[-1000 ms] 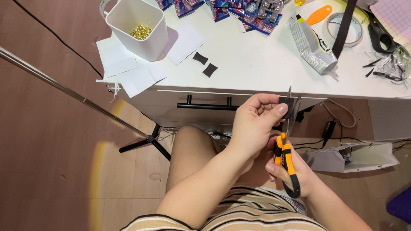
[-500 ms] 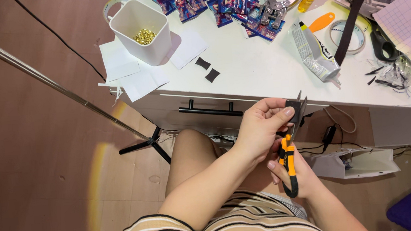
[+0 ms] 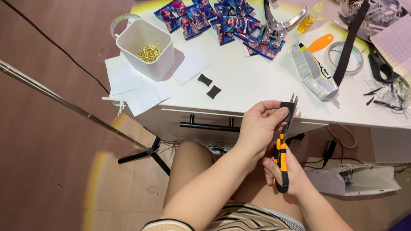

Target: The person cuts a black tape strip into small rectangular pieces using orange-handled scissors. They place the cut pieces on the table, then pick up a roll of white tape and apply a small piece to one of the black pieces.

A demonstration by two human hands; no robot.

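The left hand (image 3: pixel 258 128) pinches a small black piece (image 3: pixel 289 110) between closed fingers, just off the white worktop (image 3: pixel 261 81) edge — the right hand (image 3: pixel 288 172) grips orange-handled scissors (image 3: pixel 282 156), blades at the piece. Two black squares (image 3: pixel 209 86) lie on the worktop.

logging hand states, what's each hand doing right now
Left hand: closed, pinching a small black piece.
Right hand: closed on orange-and-black scissors.

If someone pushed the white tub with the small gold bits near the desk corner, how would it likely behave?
The white tub stands taller than wide on loose paper sheets, so it would probably slide or tip. It holds only a shallow layer of gold bits, so it is likely light.
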